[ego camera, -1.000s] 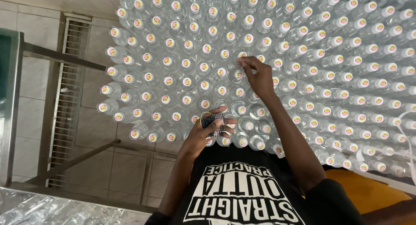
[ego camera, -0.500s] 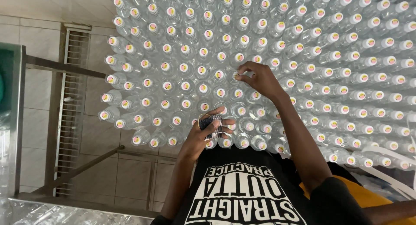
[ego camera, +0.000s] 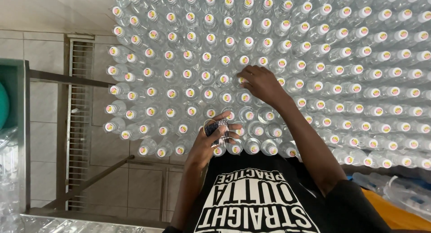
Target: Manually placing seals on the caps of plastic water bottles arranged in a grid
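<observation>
A large field of clear plastic bottles [ego camera: 278,49] with white caps bearing small coloured round stickers stands packed in rows before me. My right hand [ego camera: 262,84] reaches into the rows, fingertips on a bottle cap near the middle. My left hand [ego camera: 214,136] stays at the near edge of the bottles, fingers curled around a small dark strip, which looks like a sheet of stickers [ego camera: 215,127]. Several bottles just in front of my left hand show plain tops without a coloured sticker.
A metal frame with a slanted bar [ego camera: 90,181] and a floor drain grate [ego camera: 78,125] over tiled floor lie to the left. A teal container edge [ego camera: 4,103] sits at far left. Wrapped bottles [ego camera: 399,188] lie at lower right.
My right hand has shifted slightly among the caps, staying near the middle rows. My left hand keeps hold of the dark strip at the near edge. The view has moved a little.
</observation>
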